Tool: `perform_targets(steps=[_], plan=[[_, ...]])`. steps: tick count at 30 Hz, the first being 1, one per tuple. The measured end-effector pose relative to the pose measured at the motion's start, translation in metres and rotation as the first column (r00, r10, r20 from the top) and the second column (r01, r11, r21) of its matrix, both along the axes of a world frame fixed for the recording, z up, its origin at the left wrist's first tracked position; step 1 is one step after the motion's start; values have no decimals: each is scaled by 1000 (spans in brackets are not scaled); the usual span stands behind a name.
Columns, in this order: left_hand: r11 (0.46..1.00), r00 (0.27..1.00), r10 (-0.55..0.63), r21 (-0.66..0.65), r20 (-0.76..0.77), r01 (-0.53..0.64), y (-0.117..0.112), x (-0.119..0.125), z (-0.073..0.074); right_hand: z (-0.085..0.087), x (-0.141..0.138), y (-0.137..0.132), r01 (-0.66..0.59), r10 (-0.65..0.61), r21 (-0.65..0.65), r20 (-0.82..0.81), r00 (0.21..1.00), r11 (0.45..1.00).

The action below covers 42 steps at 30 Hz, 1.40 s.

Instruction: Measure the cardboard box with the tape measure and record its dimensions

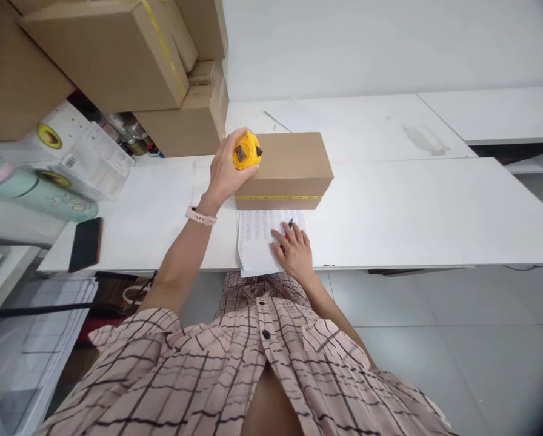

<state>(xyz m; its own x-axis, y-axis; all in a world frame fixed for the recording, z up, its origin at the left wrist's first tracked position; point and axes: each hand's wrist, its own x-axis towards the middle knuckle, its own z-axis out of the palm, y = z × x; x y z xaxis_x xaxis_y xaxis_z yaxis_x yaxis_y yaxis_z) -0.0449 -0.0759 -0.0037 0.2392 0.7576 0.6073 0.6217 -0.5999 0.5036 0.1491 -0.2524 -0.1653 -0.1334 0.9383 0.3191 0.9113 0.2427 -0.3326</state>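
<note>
My left hand (229, 163) is closed around a yellow tape measure (246, 150) with a black tab, at the left end of a closed brown cardboard box (294, 155). A yellow strip (280, 197) with small dark marks runs along the box's near side. Just in front of the box lies a printed sheet of paper (257, 248) with columns of text, its near edge reaching over the table edge. My right hand (295, 254) rests palm down on the sheet, fingers spread over a red and black pen (291, 223). The fingers partly hide the pen.
Large cardboard boxes (103, 54) are stacked at the back left. Beside them stand white cartons (94, 157) with avocado pictures and a mint-green bottle (48, 192). A dark phone (85, 244) lies at the left end of the white table (412, 212). A wall rises behind.
</note>
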Motion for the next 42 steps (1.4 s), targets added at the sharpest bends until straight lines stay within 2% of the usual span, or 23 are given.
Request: perform_targets(steps=[4,8,11,14,17,19,21,22,24,27,29,31,33,34,35,37,38,40,42], plan=[[994,996,-22,-108,-84,13,29,22,-7,2,22,2,-14,14,-3,24,1000,1000],[989,994,9,-143,-104,-24,32,59,-15,0,61,8,-69,69,-11,-9,998,998],[987,992,40,-151,-118,-58,28,84,-19,-4,89,13,-87,85,-9,-131,988,996],[975,987,46,-207,-153,-77,29,97,-18,-7,102,15,12,-8,14,-266,964,1000],[959,980,56,-263,-191,-106,30,98,-11,-11,103,15,165,-147,38,-291,945,985],[968,974,122,-194,-191,-159,23,97,-9,-14,101,14,254,-228,61,-276,934,965],[983,974,165,-59,-154,-176,4,95,-14,-16,101,14,327,-296,83,-263,918,941],[987,979,157,-1,-129,-158,-11,93,-21,-16,101,15,356,-324,87,-256,911,931],[997,994,78,30,-79,-76,-52,87,-46,-14,104,17,406,-380,66,-242,893,911],[1000,997,4,-13,-83,-5,-123,69,-101,-6,110,18,445,-442,-33,-199,875,895],[997,989,-44,-74,-139,34,-165,52,-137,4,116,15,444,-456,-105,-170,873,890],[990,969,-120,-95,-217,101,-194,35,-162,18,120,8,437,-461,-151,-208,863,886],[985,947,-168,-93,-274,148,-211,23,-175,37,121,-4,409,-450,-187,-379,809,893],[982,938,-182,-103,-294,158,-214,19,-177,47,120,-11,368,-422,-207,-500,756,906],[979,932,-191,-125,-307,159,-216,16,-177,57,118,-17,301,-371,-220,-627,686,928],[970,925,-205,-194,-319,148,-216,15,-175,76,111,-28,85,-215,-201,-821,529,976],[963,924,-213,-229,-317,144,-215,15,-174,83,106,-31,-34,-130,-161,-887,443,986],[951,928,-226,-274,-296,144,-213,18,-172,91,96,-35,-228,-3,-73,-955,296,971],[943,936,-234,-297,-262,152,-212,21,-173,91,86,-36,-326,50,-27,-973,226,945]])
